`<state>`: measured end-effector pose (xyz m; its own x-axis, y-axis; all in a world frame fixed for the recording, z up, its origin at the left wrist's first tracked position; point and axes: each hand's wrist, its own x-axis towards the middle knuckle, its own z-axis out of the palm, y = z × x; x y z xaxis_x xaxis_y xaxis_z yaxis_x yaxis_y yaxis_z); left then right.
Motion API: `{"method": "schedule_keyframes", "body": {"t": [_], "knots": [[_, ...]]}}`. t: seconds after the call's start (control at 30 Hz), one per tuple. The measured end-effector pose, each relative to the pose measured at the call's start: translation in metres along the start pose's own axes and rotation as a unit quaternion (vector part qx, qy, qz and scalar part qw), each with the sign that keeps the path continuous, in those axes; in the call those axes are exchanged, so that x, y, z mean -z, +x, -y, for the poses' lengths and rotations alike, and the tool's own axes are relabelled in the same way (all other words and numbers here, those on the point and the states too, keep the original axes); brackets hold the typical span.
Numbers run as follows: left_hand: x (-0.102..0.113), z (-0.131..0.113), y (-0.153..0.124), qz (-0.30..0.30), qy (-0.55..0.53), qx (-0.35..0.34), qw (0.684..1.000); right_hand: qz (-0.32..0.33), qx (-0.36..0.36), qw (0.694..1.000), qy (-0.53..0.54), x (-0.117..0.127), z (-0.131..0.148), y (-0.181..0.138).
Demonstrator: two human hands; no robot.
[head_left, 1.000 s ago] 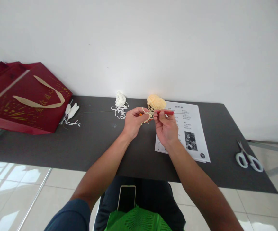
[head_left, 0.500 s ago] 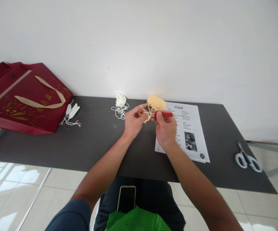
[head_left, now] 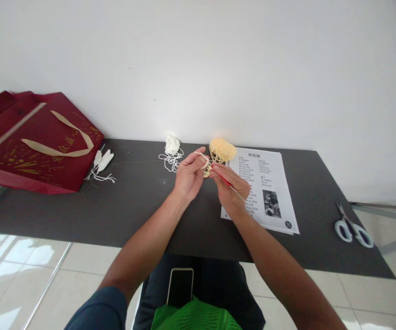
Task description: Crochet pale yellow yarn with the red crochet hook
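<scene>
My left hand (head_left: 188,176) pinches a small piece of cream-yellow crochet work (head_left: 206,168) with yarn looped over its fingers. Close beside it, my right hand (head_left: 230,187) grips a red-handled crochet hook (head_left: 228,183), tip at the work and handle slanting down to the right. Just behind both hands a ball of cream-yellow yarn (head_left: 222,149) rests on the dark table (head_left: 132,206). Both hands hover above the table's middle.
A printed instruction sheet (head_left: 265,188) lies right of my hands. White yarn tangle (head_left: 171,149) sits behind left. A red gift bag (head_left: 36,142) and small white pieces (head_left: 102,161) lie far left. White-handled scissors (head_left: 350,228) lie at the right edge. A phone (head_left: 180,286) rests on my lap.
My right hand turned the hook from lying level, pointing right, to slanting down-right. Both hands drew closer together at the yarn work.
</scene>
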<state>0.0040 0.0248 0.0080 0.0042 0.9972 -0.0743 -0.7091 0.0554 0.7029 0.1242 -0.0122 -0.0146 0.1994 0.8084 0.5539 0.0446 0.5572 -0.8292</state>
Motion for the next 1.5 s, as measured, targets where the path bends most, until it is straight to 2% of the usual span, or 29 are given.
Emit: {"method": "schedule_keyframes", "body": {"t": [0.07, 0.17, 0.27, 0.33, 0.6, 0.9, 1.13, 1.27, 1.5], "knots": [[-0.001, -0.003, -0.001, 0.020, -0.019, 0.024, 0.999, -0.020, -0.067, 0.996, 0.059, -0.002, -0.002, 0.003], [-0.002, -0.005, -0.002, 0.031, -0.027, 0.033, 0.999, -0.044, -0.154, 0.969, 0.188, -0.004, -0.003, 0.010], [-0.003, -0.003, -0.002, 0.027, -0.017, 0.020, 0.999, -0.028, -0.199, 0.942, 0.268, -0.004, 0.000, 0.017], [-0.003, -0.002, -0.002, 0.026, 0.002, 0.008, 1.000, -0.021, -0.209, 0.936, 0.284, -0.002, 0.003, 0.020], [-0.004, 0.001, -0.004, -0.011, 0.089, -0.042, 0.995, -0.033, -0.170, 0.946, 0.275, 0.000, 0.004, 0.023], [0.002, 0.003, -0.002, 0.020, 0.109, -0.058, 0.992, -0.036, -0.133, 0.955, 0.262, 0.006, 0.000, 0.026], [0.007, 0.002, 0.000, 0.029, 0.180, -0.106, 0.977, -0.036, -0.110, 0.968, 0.222, 0.009, -0.004, 0.025], [0.007, -0.003, 0.000, 0.040, 0.203, -0.098, 0.974, -0.022, -0.102, 0.970, 0.218, 0.011, -0.002, 0.027], [0.006, -0.011, -0.001, 0.069, 0.186, -0.030, 0.980, 0.000, -0.119, 0.960, 0.253, 0.013, 0.004, 0.031]]}}
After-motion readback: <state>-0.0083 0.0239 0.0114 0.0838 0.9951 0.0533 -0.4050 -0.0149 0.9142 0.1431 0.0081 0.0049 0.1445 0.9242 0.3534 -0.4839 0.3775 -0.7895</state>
